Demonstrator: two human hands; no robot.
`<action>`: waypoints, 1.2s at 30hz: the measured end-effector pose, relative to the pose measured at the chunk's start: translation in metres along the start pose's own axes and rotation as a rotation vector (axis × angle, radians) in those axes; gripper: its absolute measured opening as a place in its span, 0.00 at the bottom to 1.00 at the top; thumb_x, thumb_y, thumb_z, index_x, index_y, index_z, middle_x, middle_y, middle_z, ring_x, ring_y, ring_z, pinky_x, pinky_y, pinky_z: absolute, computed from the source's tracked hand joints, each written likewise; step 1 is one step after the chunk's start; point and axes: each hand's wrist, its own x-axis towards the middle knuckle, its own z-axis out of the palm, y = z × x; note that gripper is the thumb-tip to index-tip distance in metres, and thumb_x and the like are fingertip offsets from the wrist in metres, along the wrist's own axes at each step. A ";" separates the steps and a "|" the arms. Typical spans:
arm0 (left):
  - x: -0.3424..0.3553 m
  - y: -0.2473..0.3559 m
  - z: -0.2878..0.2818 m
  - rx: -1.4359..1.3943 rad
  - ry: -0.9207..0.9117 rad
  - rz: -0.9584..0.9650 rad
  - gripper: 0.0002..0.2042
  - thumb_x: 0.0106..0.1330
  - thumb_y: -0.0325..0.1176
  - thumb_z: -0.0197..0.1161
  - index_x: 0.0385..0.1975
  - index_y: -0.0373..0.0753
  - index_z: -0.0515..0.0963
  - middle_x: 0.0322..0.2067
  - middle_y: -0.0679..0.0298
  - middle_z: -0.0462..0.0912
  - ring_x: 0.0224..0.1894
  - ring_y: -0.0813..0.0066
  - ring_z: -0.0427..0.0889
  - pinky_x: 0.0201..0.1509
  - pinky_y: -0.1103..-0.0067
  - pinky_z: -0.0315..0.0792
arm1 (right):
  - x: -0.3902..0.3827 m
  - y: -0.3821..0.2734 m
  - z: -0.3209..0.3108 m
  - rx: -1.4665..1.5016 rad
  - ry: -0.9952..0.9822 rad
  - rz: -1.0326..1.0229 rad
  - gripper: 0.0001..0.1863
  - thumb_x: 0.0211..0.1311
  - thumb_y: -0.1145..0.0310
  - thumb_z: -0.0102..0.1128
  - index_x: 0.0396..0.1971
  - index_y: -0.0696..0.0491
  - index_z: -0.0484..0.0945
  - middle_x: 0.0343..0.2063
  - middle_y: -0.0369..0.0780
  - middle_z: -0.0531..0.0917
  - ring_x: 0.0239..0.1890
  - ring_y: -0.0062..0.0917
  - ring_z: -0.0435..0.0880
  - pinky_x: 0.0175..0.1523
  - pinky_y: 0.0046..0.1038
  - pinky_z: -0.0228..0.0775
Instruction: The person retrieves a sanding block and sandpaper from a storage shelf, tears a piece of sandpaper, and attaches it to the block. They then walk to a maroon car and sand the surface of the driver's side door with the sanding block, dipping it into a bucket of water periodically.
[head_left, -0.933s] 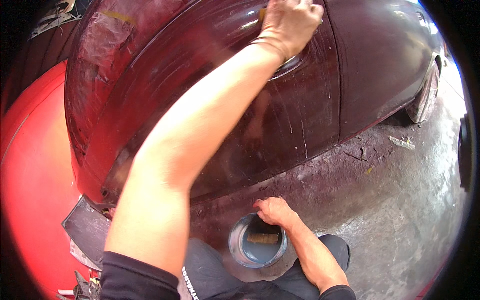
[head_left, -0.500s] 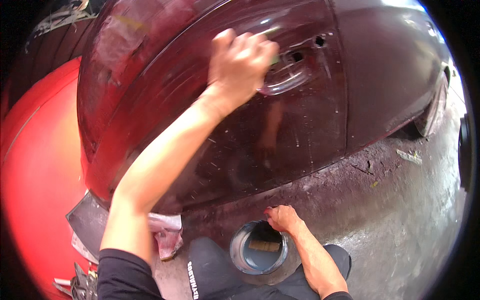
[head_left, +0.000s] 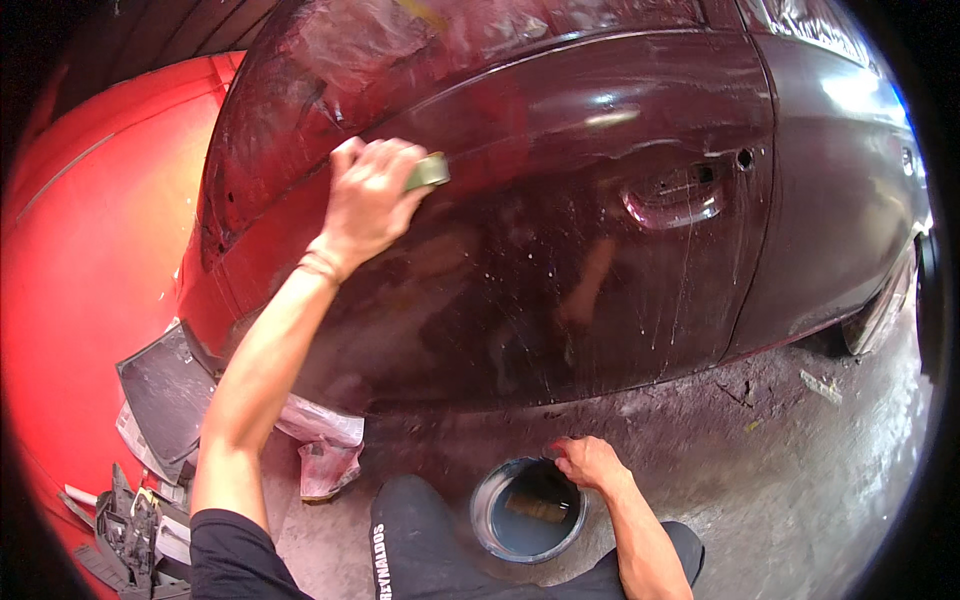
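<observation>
My left hand is raised over the wet dark red car door, toward its left side. Its fingers are closed around a small green pad, whose end sticks out to the right of the knuckles. Low in the view, my right hand has its fingers drawn together at the far right rim of a round bucket. Something reddish shows at those fingertips, too small to make out. Grayish water fills part of the bucket, with a brown block in it.
The door has a handle recess and a round hole. Plastic film covers the window area. A bright red car panel stands at left, above a dark flat panel and black scrap parts. Debris lies on the wet floor.
My left hand has swept left along the door with the green pad, away from the handle. The view has shifted, showing more of the door top. My right hand stays at the bucket rim.
</observation>
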 end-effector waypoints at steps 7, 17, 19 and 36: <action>0.162 0.091 0.044 0.025 0.184 0.036 0.14 0.64 0.38 0.72 0.46 0.44 0.80 0.44 0.65 0.86 0.53 0.65 0.85 0.60 0.59 0.66 | 0.012 -0.013 0.015 0.000 0.009 0.001 0.21 0.66 0.58 0.66 0.56 0.48 0.86 0.43 0.47 0.91 0.49 0.47 0.90 0.54 0.46 0.83; -0.079 -0.105 -0.026 0.018 -0.102 -0.324 0.20 0.69 0.41 0.70 0.58 0.44 0.81 0.56 0.60 0.86 0.63 0.60 0.81 0.70 0.60 0.59 | 0.006 0.007 0.022 -0.037 -0.089 0.069 0.22 0.66 0.57 0.65 0.57 0.48 0.86 0.45 0.46 0.92 0.50 0.46 0.90 0.57 0.46 0.82; -0.066 -0.100 -0.019 0.045 -0.031 -0.274 0.21 0.69 0.41 0.70 0.59 0.44 0.80 0.55 0.60 0.86 0.62 0.59 0.82 0.69 0.60 0.60 | 0.006 -0.003 0.016 -0.051 -0.119 0.088 0.22 0.67 0.56 0.65 0.58 0.48 0.86 0.45 0.46 0.92 0.50 0.46 0.90 0.57 0.46 0.82; -0.113 -0.138 -0.032 0.111 -0.039 -0.407 0.20 0.71 0.44 0.69 0.57 0.43 0.79 0.54 0.60 0.86 0.61 0.60 0.82 0.66 0.59 0.63 | 0.016 0.006 0.033 -0.030 -0.092 0.001 0.21 0.65 0.58 0.65 0.56 0.48 0.87 0.45 0.47 0.91 0.51 0.45 0.90 0.57 0.45 0.82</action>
